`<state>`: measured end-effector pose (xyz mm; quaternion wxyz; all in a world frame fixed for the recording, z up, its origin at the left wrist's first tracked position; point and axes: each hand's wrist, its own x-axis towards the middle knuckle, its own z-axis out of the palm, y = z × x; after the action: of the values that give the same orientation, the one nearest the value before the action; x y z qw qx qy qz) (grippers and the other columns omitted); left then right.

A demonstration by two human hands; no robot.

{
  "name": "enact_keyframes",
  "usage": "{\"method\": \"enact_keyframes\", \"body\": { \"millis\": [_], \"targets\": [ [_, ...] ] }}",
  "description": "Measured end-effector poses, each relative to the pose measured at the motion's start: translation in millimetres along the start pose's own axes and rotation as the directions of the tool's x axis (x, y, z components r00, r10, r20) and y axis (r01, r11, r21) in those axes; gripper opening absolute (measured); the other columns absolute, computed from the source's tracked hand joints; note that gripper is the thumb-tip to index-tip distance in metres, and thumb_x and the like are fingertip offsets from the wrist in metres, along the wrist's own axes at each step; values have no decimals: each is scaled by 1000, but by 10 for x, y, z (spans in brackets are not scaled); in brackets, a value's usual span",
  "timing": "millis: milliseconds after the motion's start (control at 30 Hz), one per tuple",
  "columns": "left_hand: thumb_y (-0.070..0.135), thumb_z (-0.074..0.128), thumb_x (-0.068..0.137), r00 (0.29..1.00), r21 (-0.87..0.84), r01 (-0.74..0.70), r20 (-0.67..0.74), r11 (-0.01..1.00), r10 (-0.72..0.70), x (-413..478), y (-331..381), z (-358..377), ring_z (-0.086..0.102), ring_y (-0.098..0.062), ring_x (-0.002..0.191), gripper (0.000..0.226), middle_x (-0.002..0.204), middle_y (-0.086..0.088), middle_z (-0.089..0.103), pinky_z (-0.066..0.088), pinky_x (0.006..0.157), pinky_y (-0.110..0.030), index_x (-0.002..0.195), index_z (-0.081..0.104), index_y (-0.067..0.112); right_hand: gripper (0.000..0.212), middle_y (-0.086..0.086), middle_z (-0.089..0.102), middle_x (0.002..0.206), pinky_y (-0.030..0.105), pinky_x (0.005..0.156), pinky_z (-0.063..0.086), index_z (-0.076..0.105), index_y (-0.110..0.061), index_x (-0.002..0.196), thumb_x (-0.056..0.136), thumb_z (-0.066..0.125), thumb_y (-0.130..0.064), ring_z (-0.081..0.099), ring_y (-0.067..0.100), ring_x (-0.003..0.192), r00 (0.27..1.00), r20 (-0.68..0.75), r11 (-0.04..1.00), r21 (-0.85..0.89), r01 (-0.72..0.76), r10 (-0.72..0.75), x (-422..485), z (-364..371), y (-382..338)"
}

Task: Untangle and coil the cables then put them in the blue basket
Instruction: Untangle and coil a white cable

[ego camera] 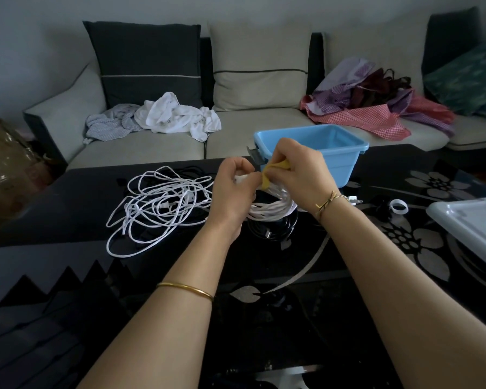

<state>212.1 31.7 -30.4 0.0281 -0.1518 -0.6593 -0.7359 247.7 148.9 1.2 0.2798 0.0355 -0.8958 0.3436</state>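
Note:
A coiled white cable (272, 210) hangs between my hands above the black table. My left hand (230, 192) grips the top of the coil. My right hand (298, 172) pinches a yellow strap (272, 171) that wraps round the coil's top. A loose tangle of white cable (157, 209) lies on the table to the left, over darker cables. A black cable (275, 231) lies coiled under the white coil. The blue basket (337, 153) stands just behind my right hand, near the table's far edge; what I see of its inside holds nothing.
The black glass table (376, 248) has a floral pattern. A white strap loop (399, 206) and a white plug (354, 200) lie to the right. A pale lid (472, 228) sits at the right edge. Behind is a sofa (141, 147) with clothes piled on it.

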Motion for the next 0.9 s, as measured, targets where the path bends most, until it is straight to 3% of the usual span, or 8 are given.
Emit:
{"method": "enact_keyframes", "body": {
  "millis": [33, 133, 333, 467, 600, 733, 800, 900],
  "targets": [
    [-3, 60, 75, 1000, 9, -22, 16, 1000, 21, -2, 1, -7, 42, -10, 57, 24, 66, 4, 47, 36, 55, -28, 76, 49, 18, 14, 1, 56, 70, 16, 58, 37, 52, -12, 75, 78, 65, -8, 50, 16, 68, 1000, 3, 1000, 14, -12, 12, 13, -13, -4],
    [5, 61, 70, 995, 27, -80, 68, 996, 78, -19, 20, -9, 41, -11, 59, 19, 69, 4, 48, 36, 57, -29, 76, 50, 19, 16, -10, 48, 65, 9, 55, 34, 51, -12, 74, 77, 66, -8, 43, 3, 62, 999, 6, 999, 32, -37, 37, 54, -48, -2],
    [13, 56, 69, 984, 42, -128, 132, 991, 121, -60, 9, 32, 49, -7, 67, 14, 76, 5, 54, 39, 63, -21, 79, 54, 23, 24, -10, 46, 64, 14, 52, 31, 49, -20, 66, 79, 68, -16, 41, 3, 60, 993, 71, 995, 9, -98, 97, 124, -38, 71],
    [11, 57, 75, 980, 45, -158, 131, 986, 151, -69, 11, 45, 53, -5, 67, 15, 79, 4, 57, 41, 62, -19, 82, 54, 24, 24, -8, 48, 63, 11, 49, 33, 49, -20, 64, 80, 65, -12, 42, 4, 58, 985, 104, 990, 30, -138, 134, 124, -27, 77],
    [6, 61, 76, 976, 69, -192, 118, 979, 183, -69, 9, 57, 50, -5, 60, 21, 72, 6, 55, 41, 59, -18, 84, 52, 24, 9, -4, 51, 66, 15, 53, 36, 59, -13, 82, 79, 65, -8, 44, 6, 59, 970, 149, 976, 77, -203, 190, 133, 4, 103],
    [-6, 59, 80, 985, 61, -164, 71, 985, 160, -71, 45, 81, 43, -4, 51, 27, 60, 8, 48, 38, 52, -16, 88, 48, 18, 52, 4, 49, 70, 8, 52, 40, 42, -23, 124, 80, 63, -4, 47, 12, 62, 958, 129, 909, 303, -285, 257, 68, 38, 92],
    [-4, 59, 80, 986, 102, -152, 77, 983, 145, -69, 46, 73, 42, -4, 50, 28, 60, 7, 49, 38, 52, -16, 89, 49, 19, 45, 6, 49, 75, 14, 58, 43, 47, -20, 117, 78, 63, -3, 49, 14, 69, 969, 87, 934, 258, -245, 230, 42, 51, 85],
    [2, 60, 79, 984, 199, -160, 104, 967, 141, -61, 39, 64, 41, -5, 52, 24, 65, 5, 50, 37, 53, -19, 91, 51, 21, 15, 3, 56, 77, 22, 64, 41, 59, -16, 83, 76, 62, -3, 53, 15, 76, 982, 76, 978, 101, -182, 175, 48, 42, 57]
  ]
}}
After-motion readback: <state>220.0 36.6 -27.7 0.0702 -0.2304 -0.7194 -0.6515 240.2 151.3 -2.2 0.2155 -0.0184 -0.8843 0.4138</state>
